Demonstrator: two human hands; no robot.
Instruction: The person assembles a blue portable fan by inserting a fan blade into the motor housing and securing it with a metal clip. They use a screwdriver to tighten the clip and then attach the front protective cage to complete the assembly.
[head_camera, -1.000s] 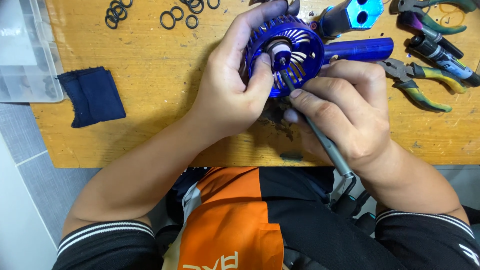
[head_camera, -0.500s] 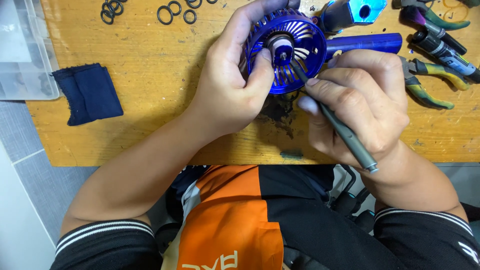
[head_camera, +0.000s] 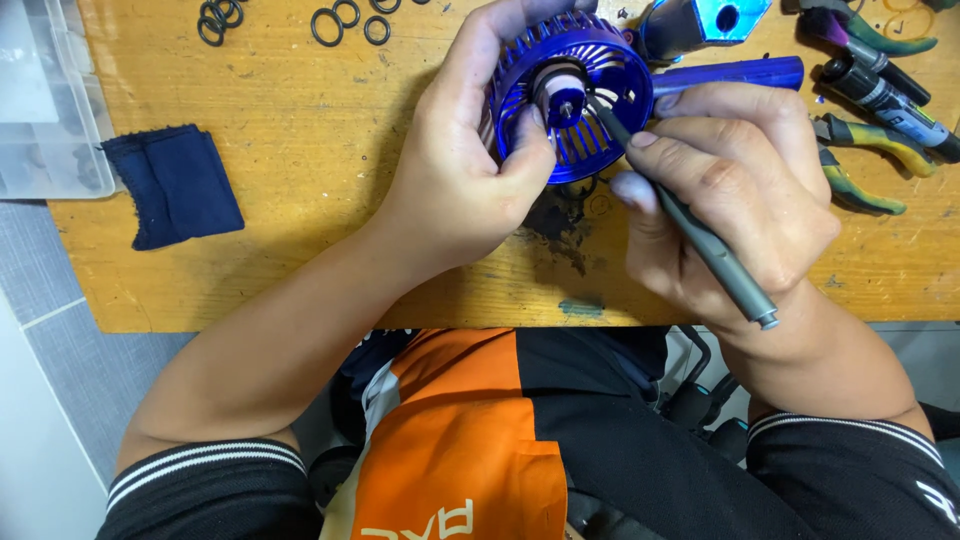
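Nearest the camera, both forearms reached up from an orange and black shirt onto the wooden bench (head_camera: 300, 230).

The right hand (head_camera: 730, 210) was closed around a grey pen-shaped tool (head_camera: 700, 245), pinched between thumb and fingertips like a pencil. This grip kept the tip steady where it entered the centre of the part, beside the hub.

The left hand (head_camera: 470, 170) was curled around the blue ribbed housing (head_camera: 575, 95), thumb pressed on the lower rim and fingers wrapped over the far edge. The housing was held tilted toward the camera, just above the bench, so its open face and pale central hub were exposed to the tool.

A folded dark blue cloth (head_camera: 170, 185) lay well apart at the left, near a clear plastic box (head_camera: 45, 100).

Farther back lay black O-rings (head_camera: 335, 20), a blue tubular handle (head_camera: 730, 72) just beside the housing, and pliers (head_camera: 860, 165) at the right, within reach.
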